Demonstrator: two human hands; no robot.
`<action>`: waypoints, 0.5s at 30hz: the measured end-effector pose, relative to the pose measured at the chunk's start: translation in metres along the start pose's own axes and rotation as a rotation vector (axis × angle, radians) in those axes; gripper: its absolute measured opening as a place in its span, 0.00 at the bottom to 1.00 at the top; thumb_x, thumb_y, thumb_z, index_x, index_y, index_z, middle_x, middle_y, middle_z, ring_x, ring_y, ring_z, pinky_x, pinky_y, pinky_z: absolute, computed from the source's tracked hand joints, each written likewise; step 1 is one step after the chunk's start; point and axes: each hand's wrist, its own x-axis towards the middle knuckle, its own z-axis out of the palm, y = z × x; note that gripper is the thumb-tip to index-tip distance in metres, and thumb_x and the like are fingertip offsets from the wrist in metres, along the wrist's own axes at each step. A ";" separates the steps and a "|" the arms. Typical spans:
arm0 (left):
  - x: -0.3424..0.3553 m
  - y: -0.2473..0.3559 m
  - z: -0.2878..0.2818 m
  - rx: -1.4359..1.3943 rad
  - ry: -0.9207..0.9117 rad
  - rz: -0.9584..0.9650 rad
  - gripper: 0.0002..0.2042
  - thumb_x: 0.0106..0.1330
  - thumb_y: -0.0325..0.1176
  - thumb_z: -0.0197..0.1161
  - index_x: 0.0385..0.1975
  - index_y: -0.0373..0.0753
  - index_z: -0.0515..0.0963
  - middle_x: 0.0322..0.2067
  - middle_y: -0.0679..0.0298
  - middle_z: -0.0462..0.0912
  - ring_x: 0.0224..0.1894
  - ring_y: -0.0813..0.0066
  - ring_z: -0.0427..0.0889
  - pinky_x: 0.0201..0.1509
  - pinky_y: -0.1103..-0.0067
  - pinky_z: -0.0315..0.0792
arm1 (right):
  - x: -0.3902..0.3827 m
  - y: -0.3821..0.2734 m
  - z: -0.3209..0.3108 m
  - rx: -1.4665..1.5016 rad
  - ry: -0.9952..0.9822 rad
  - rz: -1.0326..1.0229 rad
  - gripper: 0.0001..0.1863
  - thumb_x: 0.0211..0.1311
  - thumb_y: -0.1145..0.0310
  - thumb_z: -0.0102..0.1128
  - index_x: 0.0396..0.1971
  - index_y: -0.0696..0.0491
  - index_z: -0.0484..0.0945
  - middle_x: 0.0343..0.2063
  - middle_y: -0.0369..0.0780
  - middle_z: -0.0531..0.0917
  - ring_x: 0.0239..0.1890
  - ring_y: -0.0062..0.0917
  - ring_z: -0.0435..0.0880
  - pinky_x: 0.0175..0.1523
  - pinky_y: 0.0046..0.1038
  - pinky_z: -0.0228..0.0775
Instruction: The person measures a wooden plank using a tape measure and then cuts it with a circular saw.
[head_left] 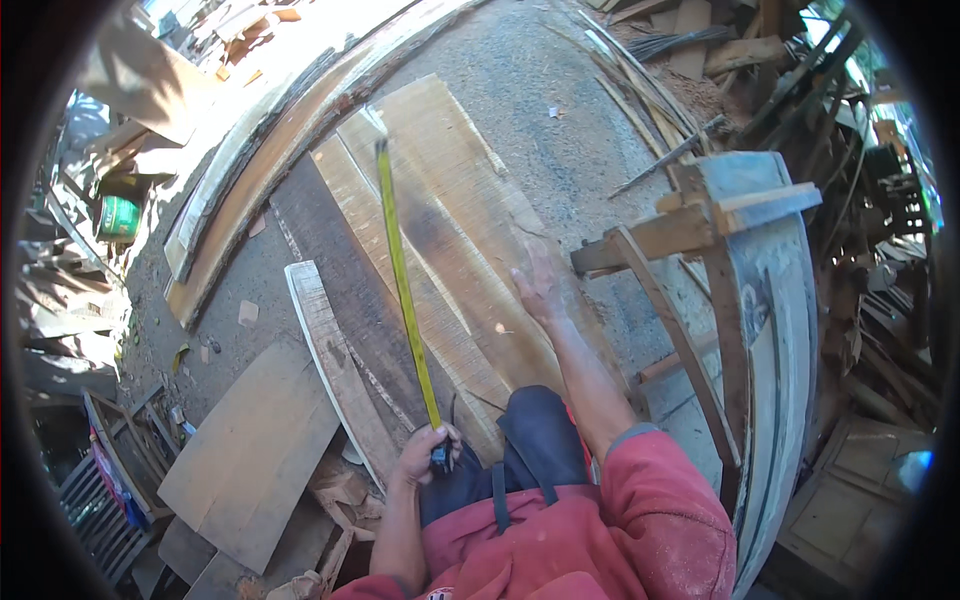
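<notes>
My left hand (pixel 430 452) grips a dark tape measure (pixel 440 457) near my lap, its yellow blade (pixel 406 300) stretched out along several light wooden planks (pixel 450 180) to near their far end. On the right-hand part of these planks, my right hand (pixel 540 290) lies with fingers spread, holding nothing. To the left of the tape are a dark plank (pixel 330 240) and a shorter, curved pale board (pixel 325 340).
Long rough-edged slabs (pixel 250 200) lie at the far left. A wooden trestle-like frame (pixel 725 280) with long boards stands close on my right. Scrap wood (pixel 730 50) is heaped around. A green bucket (pixel 119 217) is at the left; loose panels (pixel 250 450) lie lower left.
</notes>
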 end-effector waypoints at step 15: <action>-0.094 -0.128 0.097 0.533 0.139 0.186 0.13 0.69 0.31 0.59 0.52 0.36 0.73 0.32 0.64 0.77 0.29 0.77 0.79 0.33 0.79 0.76 | -0.290 -0.122 -0.197 0.497 -0.528 -0.011 0.31 0.65 0.55 0.64 0.62 0.57 0.71 0.44 0.51 0.86 0.48 0.37 0.86 0.54 0.35 0.76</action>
